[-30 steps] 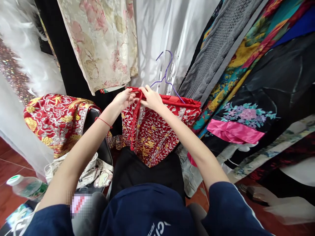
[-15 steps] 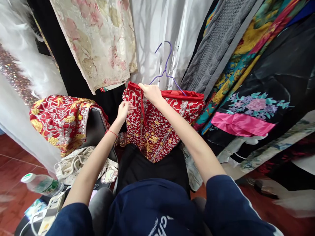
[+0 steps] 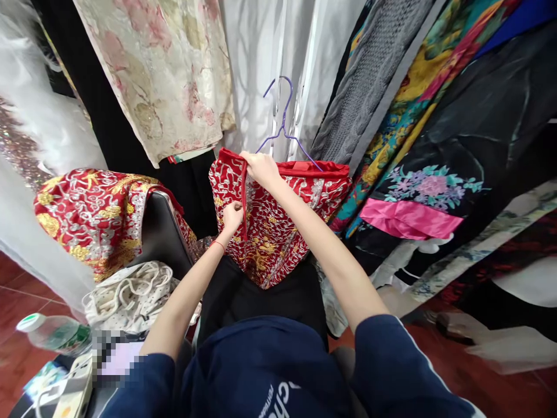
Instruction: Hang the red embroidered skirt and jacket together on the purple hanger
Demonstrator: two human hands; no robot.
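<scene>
A red garment (image 3: 270, 244) with silver and gold embroidery hangs before me, its pointed lower edge over my lap. The shoulders of a purple wire hanger (image 3: 284, 129) go down behind its plain red top edge. My right hand (image 3: 262, 169) is closed on that top edge, left of the hanger. Lower down, my left hand (image 3: 232, 217) is closed at a narrow red tie (image 3: 244, 225), which hangs from near my right fingers. The left fingertips are partly hidden.
A matching red embroidered piece (image 3: 96, 215) drapes over a black chair back (image 3: 163, 232). Left of my lap are a cream drawstring bag (image 3: 130, 296), a plastic bottle (image 3: 61, 334) and a power strip (image 3: 76, 386). Hanging clothes (image 3: 374, 110) crowd the right side.
My left hand has moved down and right, from beside the garment's edge to the red tie, and its fingers have closed. My right hand keeps its hold. The view has shifted slightly.
</scene>
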